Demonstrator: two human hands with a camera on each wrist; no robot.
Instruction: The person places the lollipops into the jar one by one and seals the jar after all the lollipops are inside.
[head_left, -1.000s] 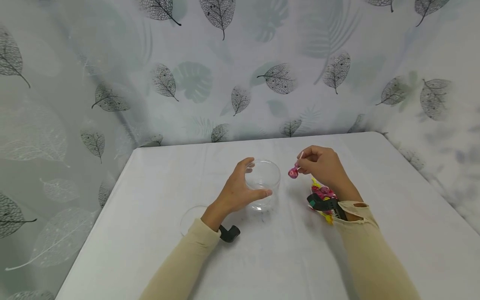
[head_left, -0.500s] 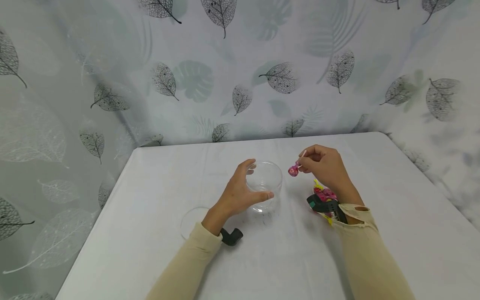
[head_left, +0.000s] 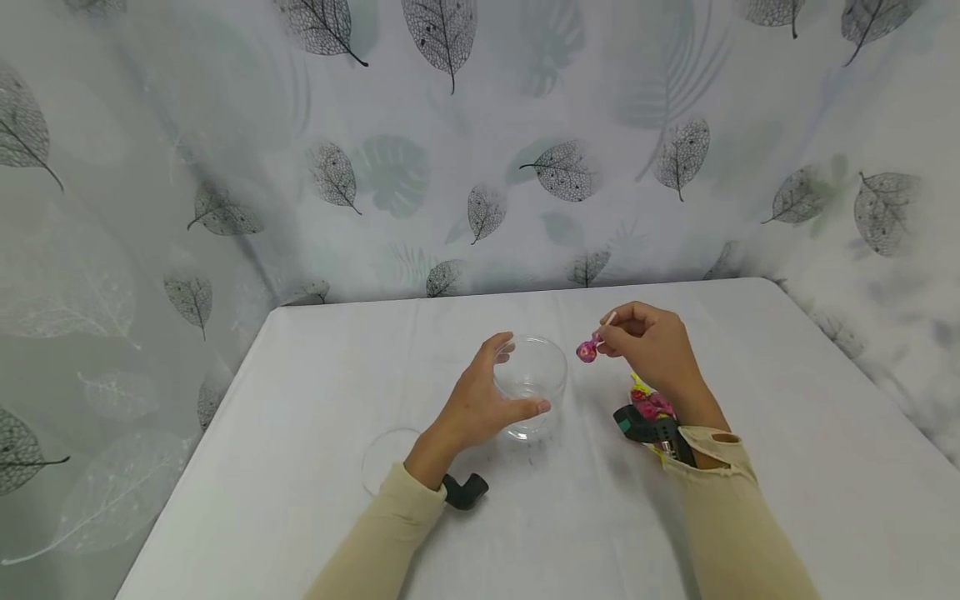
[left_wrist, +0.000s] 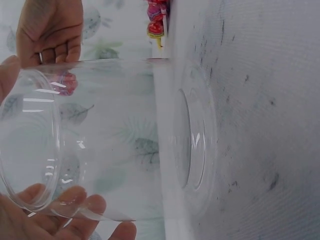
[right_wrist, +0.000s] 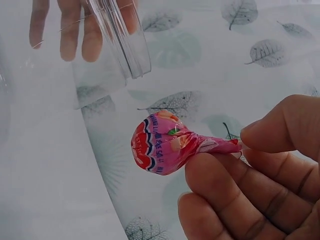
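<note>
A clear, round plastic jar (head_left: pixel 536 375) stands upright on the white table, its top uncovered. My left hand (head_left: pixel 480 404) grips it from the left, thumb in front and fingers behind near the rim. Nothing lies inside the jar (left_wrist: pixel 115 145) in the left wrist view. To the right of the rim, apart from it, a pink wrapped lollipop (head_left: pixel 587 352) hangs head down and tilted. My right hand (head_left: pixel 651 343) pinches its stick close to the twisted wrapper. The lollipop head (right_wrist: pixel 161 142) shows large in the right wrist view.
Several more wrapped lollipops (head_left: pixel 651 404) lie on the table (head_left: pixel 570 533) under my right wrist, partly hidden by the black wrist camera (head_left: pixel 645 427). A clear round lid (head_left: pixel 382 458) lies beside my left wrist. A leaf-patterned curtain (head_left: pixel 480 150) hangs behind the table.
The lollipop's stick has tipped further to the right between my right fingers. My left hand keeps its grip on the jar. The head view has shifted slightly.
</note>
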